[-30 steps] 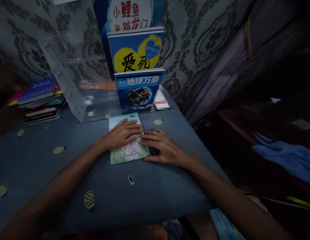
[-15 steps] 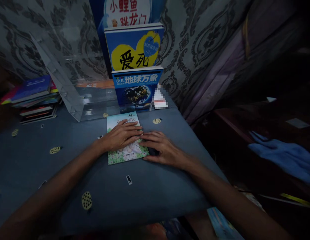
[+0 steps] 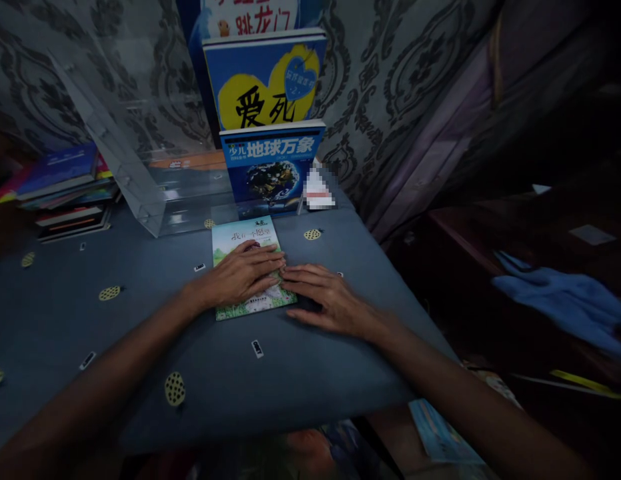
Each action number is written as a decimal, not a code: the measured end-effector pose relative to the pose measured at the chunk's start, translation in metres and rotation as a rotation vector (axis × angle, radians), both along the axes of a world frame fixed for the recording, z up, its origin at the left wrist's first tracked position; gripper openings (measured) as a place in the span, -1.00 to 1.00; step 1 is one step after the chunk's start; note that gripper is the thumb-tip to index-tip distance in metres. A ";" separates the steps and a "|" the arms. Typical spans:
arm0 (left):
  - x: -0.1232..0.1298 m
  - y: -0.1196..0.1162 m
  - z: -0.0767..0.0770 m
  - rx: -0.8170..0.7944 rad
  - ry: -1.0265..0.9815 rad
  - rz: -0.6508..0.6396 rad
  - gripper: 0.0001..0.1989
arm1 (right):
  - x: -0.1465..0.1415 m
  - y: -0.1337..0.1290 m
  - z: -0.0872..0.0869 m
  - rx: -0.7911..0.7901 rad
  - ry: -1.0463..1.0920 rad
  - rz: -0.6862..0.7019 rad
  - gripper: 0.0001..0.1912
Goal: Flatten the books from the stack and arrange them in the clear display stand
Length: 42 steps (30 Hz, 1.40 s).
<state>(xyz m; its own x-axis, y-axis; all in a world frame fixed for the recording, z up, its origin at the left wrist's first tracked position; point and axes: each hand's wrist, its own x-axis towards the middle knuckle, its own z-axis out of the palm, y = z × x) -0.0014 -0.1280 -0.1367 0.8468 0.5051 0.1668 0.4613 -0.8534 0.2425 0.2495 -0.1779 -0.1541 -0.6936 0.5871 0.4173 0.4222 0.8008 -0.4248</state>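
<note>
A thin picture book (image 3: 245,235) with a pale sky and green grass on its cover lies flat on the blue-grey tablecloth. My left hand (image 3: 243,275) rests flat across the middle of the cover, fingers stretched out and hiding part of it. At the book's right edge lies my right hand (image 3: 330,300), its fingers reaching onto the border and its thumb apart on the cloth. Both hands are open, and their fingertips nearly meet. Just behind the book, a blue book with a globe (image 3: 273,180) stands in a clear acrylic rack (image 3: 153,220).
Above it in the rack stands a book with a yellow heart (image 3: 260,87), with another blue book behind. A stack of books (image 3: 65,180) lies at the left. The table's right edge slopes down past a blue cloth (image 3: 565,303) on a dark surface.
The view has tilted down slightly, so everything sits a little higher. My left hand has slid slightly down the cover, uncovering more of the title; my right hand stays at the book's edge.
</note>
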 end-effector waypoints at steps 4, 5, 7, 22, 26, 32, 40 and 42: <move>0.000 -0.004 -0.001 -0.002 0.006 -0.017 -0.52 | 0.000 -0.003 0.001 0.042 0.084 0.012 -0.72; 0.000 -0.004 -0.001 0.008 0.007 -0.025 -0.52 | 0.000 -0.003 0.001 0.052 0.097 0.011 -0.73; 0.001 -0.006 -0.001 0.026 0.009 -0.032 -0.52 | -0.001 -0.003 0.001 0.069 0.110 0.007 -0.74; 0.006 -0.016 0.003 -0.030 -0.057 -0.067 -0.55 | -0.004 -0.005 0.005 0.114 0.188 0.024 -0.88; 0.008 -0.022 0.005 -0.071 -0.069 -0.065 -0.57 | -0.004 -0.006 0.006 0.120 0.207 0.030 -0.87; 0.009 -0.030 0.006 -0.047 -0.060 -0.051 -0.60 | -0.003 -0.006 0.005 0.127 0.214 0.048 -0.89; 0.010 -0.035 0.006 -0.043 -0.084 -0.074 -0.61 | -0.003 -0.008 0.005 0.096 0.213 0.063 -0.85; 0.010 -0.037 0.005 -0.019 -0.070 -0.076 -0.62 | -0.003 -0.008 0.005 0.084 0.231 0.055 -0.85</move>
<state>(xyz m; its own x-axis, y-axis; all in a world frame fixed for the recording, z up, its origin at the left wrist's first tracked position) 0.0090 -0.1648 -0.1313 0.8695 0.4436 0.2173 0.3769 -0.8802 0.2885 0.2465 -0.1859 -0.1489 -0.6038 0.5077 0.6145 0.2764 0.8564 -0.4360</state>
